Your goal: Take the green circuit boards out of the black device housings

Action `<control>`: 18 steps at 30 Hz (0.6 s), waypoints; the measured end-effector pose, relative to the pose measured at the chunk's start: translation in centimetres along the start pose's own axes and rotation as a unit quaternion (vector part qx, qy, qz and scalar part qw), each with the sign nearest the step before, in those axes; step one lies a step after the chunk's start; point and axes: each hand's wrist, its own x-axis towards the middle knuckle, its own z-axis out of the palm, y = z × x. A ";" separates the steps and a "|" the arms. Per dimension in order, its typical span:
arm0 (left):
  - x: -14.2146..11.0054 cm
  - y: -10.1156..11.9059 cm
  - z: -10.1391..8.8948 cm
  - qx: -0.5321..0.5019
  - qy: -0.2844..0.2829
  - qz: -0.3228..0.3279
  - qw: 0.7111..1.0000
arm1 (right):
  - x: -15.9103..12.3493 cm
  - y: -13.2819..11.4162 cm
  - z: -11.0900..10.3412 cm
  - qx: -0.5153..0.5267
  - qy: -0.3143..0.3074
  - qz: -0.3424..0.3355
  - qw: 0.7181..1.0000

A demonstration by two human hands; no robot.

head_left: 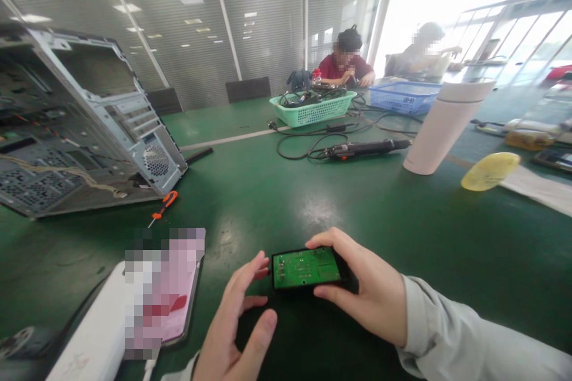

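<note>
My right hand grips the right end of a small black case with a green circuit board showing in its top. Thumb and fingers clasp the case from its near and far sides. My left hand is open at the left end of the case, fingers apart and curved toward it. Whether a left fingertip touches the case I cannot tell. The underside of the case is hidden.
On the left are an open computer case, an orange-handled screwdriver, a phone and a white box-like device. Ahead lie an electric screwdriver, a tumbler, a green basket and a blue basket. Two people sit beyond.
</note>
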 end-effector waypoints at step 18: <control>0.3 -0.3 -0.7 0.095 -0.028 0.082 0.992 | -0.5 -0.1 0.6 -0.129 0.020 -0.159 0.979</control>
